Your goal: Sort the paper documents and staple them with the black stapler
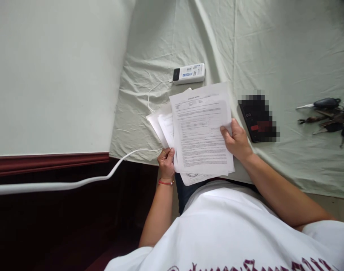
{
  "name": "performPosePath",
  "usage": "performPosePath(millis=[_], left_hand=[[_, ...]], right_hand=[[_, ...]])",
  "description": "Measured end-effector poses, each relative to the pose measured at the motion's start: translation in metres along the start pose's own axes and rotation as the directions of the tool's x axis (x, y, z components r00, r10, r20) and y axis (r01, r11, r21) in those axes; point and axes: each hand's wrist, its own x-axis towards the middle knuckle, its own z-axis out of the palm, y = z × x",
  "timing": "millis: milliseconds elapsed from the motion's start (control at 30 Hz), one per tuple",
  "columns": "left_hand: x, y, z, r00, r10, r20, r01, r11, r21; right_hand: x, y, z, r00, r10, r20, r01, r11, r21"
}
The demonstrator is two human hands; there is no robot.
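Observation:
Several loose printed sheets of paper (200, 135) are held in front of my lap, over the table's near edge. My right hand (236, 141) grips the right side of the top sheets, thumb on the printed face. At the lower left, my left hand (166, 162) pinches the sheets' edge between thumb and curled fingers. More sheets (162, 122) fan out to the left beneath the top page. Part of a round stamp shows on a lower sheet (192, 177) that sticks out at the bottom.
A white power bank (190, 73) with a cable lies beyond the papers. Right of them are a dark, partly pixelated phone-like object (255, 120) and a bunch of keys (327, 113). A white cable (115, 169) crosses the table's edge. Pale green cloth (273, 49) covers the table.

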Motion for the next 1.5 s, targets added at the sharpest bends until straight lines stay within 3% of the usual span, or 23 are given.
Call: performPosePath(millis=[267, 500, 667, 800, 1033, 1100, 1200, 1367, 1500], left_hand=[[0.000, -0.006, 0.001, 1.000, 0.005, 0.010, -0.005, 1.000, -0.012], [-0.001, 0.003, 0.007, 0.998, -0.054, -0.029, 0.050, 0.993, -0.102], [-0.002, 0.008, 0.010, 0.995, -0.083, -0.059, 0.078, 0.993, -0.084], [-0.002, 0.009, 0.012, 0.994, -0.065, -0.093, 0.059, 0.996, -0.065], [-0.001, 0.004, 0.007, 0.994, -0.032, -0.102, 0.031, 0.999, -0.006], [0.000, 0.000, 0.004, 0.995, -0.004, -0.102, 0.008, 0.999, 0.041], [0.002, -0.008, 0.000, 0.997, 0.019, -0.078, -0.015, 0.998, 0.060], [0.003, -0.018, -0.004, 0.995, 0.100, 0.003, -0.100, 0.989, 0.112], [0.003, -0.022, -0.003, 0.985, 0.166, 0.043, -0.171, 0.972, 0.158]], right_hand=[[0.000, -0.004, -0.002, 0.996, 0.074, 0.049, -0.077, 0.996, 0.054], [0.000, -0.009, -0.004, 0.994, 0.097, 0.060, -0.104, 0.985, 0.139], [-0.001, -0.007, -0.007, 0.991, 0.112, -0.071, -0.106, 0.991, 0.087], [0.002, -0.003, -0.007, 0.979, 0.131, -0.157, -0.104, 0.980, 0.170], [0.006, 0.002, -0.006, 0.977, 0.161, -0.139, -0.096, 0.917, 0.386], [0.005, 0.002, -0.007, 0.985, 0.159, -0.072, -0.124, 0.926, 0.356], [0.004, -0.001, -0.008, 0.995, 0.100, 0.026, -0.103, 0.980, 0.172], [0.003, -0.003, -0.006, 0.996, -0.080, -0.036, 0.078, 0.995, -0.062], [0.003, -0.005, -0.007, 0.995, 0.027, 0.099, -0.023, 0.999, -0.036]])
